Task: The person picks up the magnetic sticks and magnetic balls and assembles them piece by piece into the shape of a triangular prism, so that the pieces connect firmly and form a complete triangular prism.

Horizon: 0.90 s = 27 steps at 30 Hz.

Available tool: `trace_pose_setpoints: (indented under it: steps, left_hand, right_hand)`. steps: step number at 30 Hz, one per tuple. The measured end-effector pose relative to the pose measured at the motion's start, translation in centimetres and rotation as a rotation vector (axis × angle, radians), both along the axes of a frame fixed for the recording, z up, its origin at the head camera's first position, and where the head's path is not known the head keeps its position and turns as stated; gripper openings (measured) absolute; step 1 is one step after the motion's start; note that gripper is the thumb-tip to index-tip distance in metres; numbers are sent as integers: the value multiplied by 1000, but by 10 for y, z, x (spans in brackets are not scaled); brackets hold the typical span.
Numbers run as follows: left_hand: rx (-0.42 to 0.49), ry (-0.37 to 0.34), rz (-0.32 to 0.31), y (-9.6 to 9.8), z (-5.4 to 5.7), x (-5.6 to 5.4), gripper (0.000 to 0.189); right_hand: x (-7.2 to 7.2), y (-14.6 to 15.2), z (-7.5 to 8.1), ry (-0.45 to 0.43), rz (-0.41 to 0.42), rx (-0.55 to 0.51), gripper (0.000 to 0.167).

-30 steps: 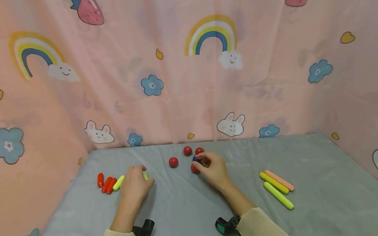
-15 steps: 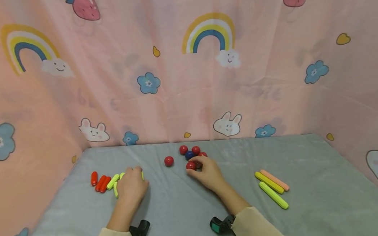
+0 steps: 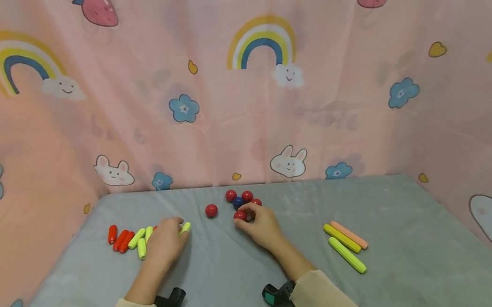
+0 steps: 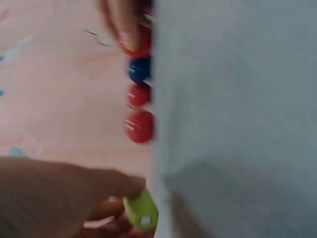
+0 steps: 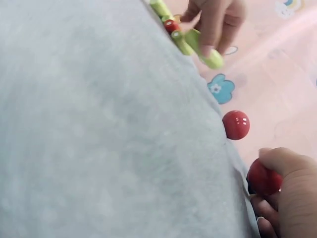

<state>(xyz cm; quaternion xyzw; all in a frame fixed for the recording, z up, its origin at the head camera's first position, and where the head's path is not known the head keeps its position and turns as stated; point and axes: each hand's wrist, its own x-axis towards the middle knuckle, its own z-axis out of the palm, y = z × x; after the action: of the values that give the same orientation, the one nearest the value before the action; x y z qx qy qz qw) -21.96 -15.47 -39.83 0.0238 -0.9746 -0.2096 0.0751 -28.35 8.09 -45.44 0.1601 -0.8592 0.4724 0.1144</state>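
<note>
"What are we holding?"
"Our left hand (image 3: 165,238) pinches a lime stick (image 3: 185,227) left of centre; our right hand (image 3: 262,226) pinches a red ball (image 3: 240,215) mid-frame."

"What's around us?"
"Red sticks (image 3: 120,239) and other lime sticks (image 3: 137,238) lie at left, some partly hidden by our left hand. A blue ball (image 3: 238,203) and three more balls (image 3: 230,195) sit just above our pinch, a lone ball (image 3: 211,211) to their left. Long sticks (image 3: 347,254) lie at right on the worktop (image 3: 219,268)."

"Any writing?"
"Faint letters on the curtain (image 3: 338,141); we can't read them."

"What's changed?"
"A second ago our right hand was at the blue ball; now it's off it."
</note>
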Motion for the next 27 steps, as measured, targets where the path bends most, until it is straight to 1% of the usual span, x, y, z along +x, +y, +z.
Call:
trace_pose_setpoints:
  steps: [2, 4, 6, 8, 9, 10, 12, 13, 17, 19, 20, 22, 24, 27]
  left_hand:
    - [77, -19, -60, 7, 5, -3, 27]
    - [123, -38, -128, 20, 11, -8, 24]
    - [145, -44, -196, 37, 17, -16, 22]
    - [179, -51, -257, 54, 21, -27, 20]
    - [202, -48, -283, 62, 21, -32, 20]
    - [232, -34, -305, 68, 20, -37, 19]
    - [321, -12, -311, 80, 12, -44, 20]
    - [363, 4, -302, 83, 6, -46, 21]
    - [507, 85, -245, 92, -25, -45, 25]
    - [553, 109, -247, 92, -38, -45, 26]
    - [565, 121, -260, 92, -43, -45, 25]
    - [585, 138, -294, 92, -50, -46, 25]
    - [593, 138, -323, 91, -56, -48, 25]
    - [597, 149, -346, 92, -59, -51, 25]
  right_hand:
    - [-1, 0, 1, -4, -8, -55, 26]
    - [-3, 1, 1, -19, -17, -129, 24]
    - [-5, 3, 2, -56, -3, -232, 24]
    - [-7, 5, 1, -106, 21, -341, 24]
    - [-7, 6, 1, -135, 31, -397, 24]
    - [-8, 7, 1, -162, 40, -451, 24]
    - [-7, 8, 1, -195, 42, -516, 24]
    - [-6, 8, 0, -210, 33, -529, 23]
    - [-3, 7, 0, -232, 2, -567, 25]
    - [-3, 7, 1, -232, -9, -573, 26]
    - [-3, 6, 1, -221, -7, -565, 26]
    - [-5, 6, 2, -209, 0, -543, 26]
    - [-7, 6, 2, -197, 7, -507, 25]
    - [-8, 8, 1, -196, 16, -472, 25]
